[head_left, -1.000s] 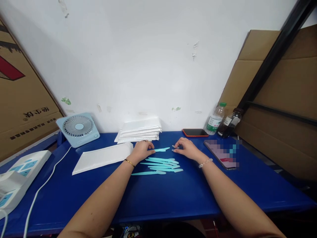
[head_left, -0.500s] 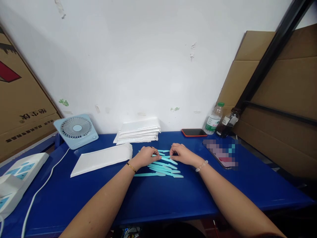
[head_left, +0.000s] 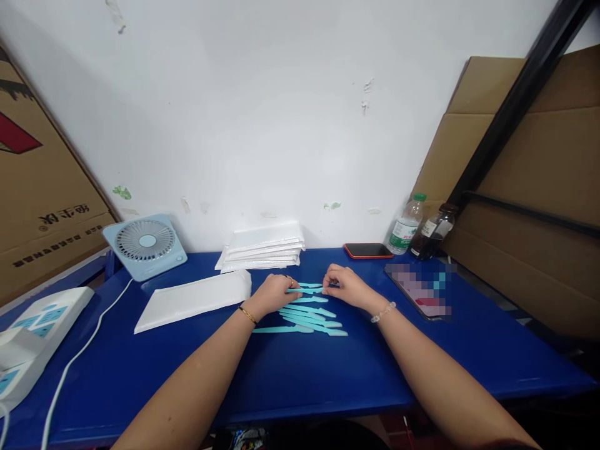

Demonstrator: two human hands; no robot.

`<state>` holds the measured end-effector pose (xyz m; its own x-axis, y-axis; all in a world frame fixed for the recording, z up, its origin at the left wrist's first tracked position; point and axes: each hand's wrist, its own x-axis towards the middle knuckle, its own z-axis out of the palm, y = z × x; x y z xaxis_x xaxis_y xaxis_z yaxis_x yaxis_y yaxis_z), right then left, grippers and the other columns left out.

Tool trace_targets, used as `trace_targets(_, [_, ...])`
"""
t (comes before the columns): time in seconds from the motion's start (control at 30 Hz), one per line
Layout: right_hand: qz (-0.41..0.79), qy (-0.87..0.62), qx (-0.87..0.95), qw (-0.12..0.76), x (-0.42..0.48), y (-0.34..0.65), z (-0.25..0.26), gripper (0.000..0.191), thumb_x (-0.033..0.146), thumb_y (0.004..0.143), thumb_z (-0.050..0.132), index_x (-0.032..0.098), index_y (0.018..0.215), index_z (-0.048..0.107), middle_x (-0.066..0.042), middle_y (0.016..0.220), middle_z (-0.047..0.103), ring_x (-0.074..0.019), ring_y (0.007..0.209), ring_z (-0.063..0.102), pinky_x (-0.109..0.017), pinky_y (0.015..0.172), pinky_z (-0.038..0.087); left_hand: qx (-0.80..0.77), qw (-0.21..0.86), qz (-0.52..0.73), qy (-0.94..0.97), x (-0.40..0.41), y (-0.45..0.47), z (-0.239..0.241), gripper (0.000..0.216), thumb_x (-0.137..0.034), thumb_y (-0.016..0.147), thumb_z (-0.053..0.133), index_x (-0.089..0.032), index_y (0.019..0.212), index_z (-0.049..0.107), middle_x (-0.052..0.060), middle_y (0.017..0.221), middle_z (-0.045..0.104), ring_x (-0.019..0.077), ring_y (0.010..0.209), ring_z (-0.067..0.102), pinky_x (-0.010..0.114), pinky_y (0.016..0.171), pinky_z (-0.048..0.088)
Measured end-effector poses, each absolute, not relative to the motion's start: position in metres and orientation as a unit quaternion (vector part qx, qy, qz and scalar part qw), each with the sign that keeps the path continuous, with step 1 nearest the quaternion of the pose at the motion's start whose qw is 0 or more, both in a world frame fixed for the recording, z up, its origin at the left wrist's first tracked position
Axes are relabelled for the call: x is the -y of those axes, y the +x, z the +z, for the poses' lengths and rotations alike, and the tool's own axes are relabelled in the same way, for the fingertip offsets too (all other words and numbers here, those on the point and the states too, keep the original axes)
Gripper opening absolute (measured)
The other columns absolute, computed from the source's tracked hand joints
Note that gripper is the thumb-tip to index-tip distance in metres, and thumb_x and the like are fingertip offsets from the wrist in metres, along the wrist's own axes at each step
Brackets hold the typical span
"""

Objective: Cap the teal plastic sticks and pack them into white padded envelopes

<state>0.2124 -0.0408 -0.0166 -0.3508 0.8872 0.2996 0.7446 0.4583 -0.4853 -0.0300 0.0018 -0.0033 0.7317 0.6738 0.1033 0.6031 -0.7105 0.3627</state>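
Note:
A slim turquoise eyebrow razor (head_left: 310,290) is stretched between my two hands just above the blue table (head_left: 328,381). My left hand (head_left: 273,294) pinches its left end between thumb and fingers. At the other end, the fingertips of my right hand (head_left: 349,290) are closed on it. Right behind it another turquoise razor partly shows. Several more loose turquoise eyebrow razors (head_left: 313,322) lie spread in front of my hands, roughly side by side and some overlapping. My left fingers hide some of their ends.
Left of my hands lies a white padded envelope (head_left: 192,300); a stack of envelopes (head_left: 262,247) sits against the wall. A blue fan (head_left: 147,244) and a power strip (head_left: 42,337) stand at left. A phone (head_left: 368,251), bottles (head_left: 407,228) and a blurred flat item (head_left: 419,294) are at right.
Both hands have shifted slightly away from me. A razor that lay slanted near my right fingers is gone from that spot, and one now runs level between my hands.

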Motion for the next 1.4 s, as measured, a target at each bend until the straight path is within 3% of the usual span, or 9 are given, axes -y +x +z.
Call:
trace_targets(0.23, [0.168, -0.506, 0.795, 0.289, 0.037, 0.223, -0.018, 0.009, 0.027, 0.077, 0.069, 0.019, 0.076, 0.065, 0.0, 0.083, 0.056, -0.0119, 0.071, 0.053, -0.024, 0.066, 0.04, -0.329, 0.142, 0.101, 0.928, -0.006, -0.03, -0.003, 0.033, -0.039, 0.092, 0.042, -0.025, 0.082, 0.071, -0.002, 0.09, 0.071, 0.0154, 0.089, 0.061, 0.024, 0.075, 0.036])
trace_targets(0.6, [0.179, -0.494, 0.798, 0.295, 0.037, 0.239, -0.014, 0.01, 0.024, 0.08, 0.062, 0.017, 0.074, 0.064, -0.002, 0.084, 0.055, -0.0129, 0.073, 0.053, -0.025, 0.066, 0.041, -0.346, 0.151, 0.114, 0.919, -0.022, -0.051, -0.004, 0.033, -0.039, 0.09, 0.043, -0.026, 0.081, 0.073, -0.003, 0.091, 0.07, 0.0163, 0.089, 0.06, 0.024, 0.078, 0.037])
trace_targets(0.83, [0.124, -0.54, 0.79, 0.262, 0.043, 0.233, -0.009, 0.018, 0.036, 0.081, 0.063, 0.019, 0.078, 0.066, -0.003, 0.089, 0.057, -0.0132, 0.073, 0.053, -0.027, 0.07, 0.039, -0.392, 0.132, 0.152, 0.898, -0.026, -0.058, -0.005, 0.038, -0.048, 0.079, 0.059, -0.025, 0.108, 0.066, 0.003, 0.101, 0.065, 0.0208, 0.098, 0.057, 0.028, 0.082, 0.04])
trace_targets(0.97, [0.129, -0.511, 0.828, 0.19, 0.05, 0.206, -0.013, 0.019, 0.039, 0.078, 0.067, 0.02, 0.081, 0.065, -0.001, 0.088, 0.057, -0.0134, 0.074, 0.053, -0.029, 0.075, 0.038, -0.347, 0.123, 0.136, 0.92, -0.012, -0.045, -0.004, 0.032, -0.051, 0.075, 0.063, -0.025, 0.091, 0.067, 0.001, 0.09, 0.065, 0.0191, 0.09, 0.058, 0.029, 0.08, 0.037])
trace_targets(1.07, [0.148, -0.507, 0.832, 0.169, 0.05, 0.196, -0.019, 0.014, 0.032, 0.079, 0.066, 0.019, 0.079, 0.063, 0.0, 0.085, 0.055, -0.0118, 0.07, 0.051, -0.027, 0.069, 0.038, -0.324, 0.131, 0.1, 0.932, -0.005, -0.036, -0.006, 0.022, -0.044, 0.077, 0.062, -0.024, 0.084, 0.066, -0.001, 0.081, 0.066, 0.016, 0.081, 0.06, 0.028, 0.077, 0.035])
trace_targets(1.2, [0.158, -0.498, 0.832, 0.186, 0.046, 0.201, -0.02, 0.01, 0.027, 0.08, 0.065, 0.018, 0.077, 0.062, -0.001, 0.083, 0.054, -0.012, 0.069, 0.051, -0.024, 0.063, 0.038, -0.331, 0.131, 0.085, 0.931, -0.006, -0.034, -0.007, 0.014, -0.032, 0.08, 0.058, -0.022, 0.076, 0.067, -0.002, 0.073, 0.068, 0.0138, 0.07, 0.059, 0.026, 0.07, 0.035])
trace_targets(1.4, [0.154, -0.552, 0.778, 0.256, 0.042, 0.23, -0.012, 0.013, 0.03, 0.079, 0.065, 0.017, 0.078, 0.063, -0.002, 0.088, 0.055, -0.0124, 0.07, 0.052, -0.026, 0.064, 0.041, -0.393, 0.088, 0.118, 0.908, -0.022, -0.049, -0.001, 0.015, -0.032, 0.079, 0.057, -0.022, 0.075, 0.068, 0.0, 0.078, 0.07, 0.0161, 0.074, 0.06, 0.027, 0.07, 0.036])
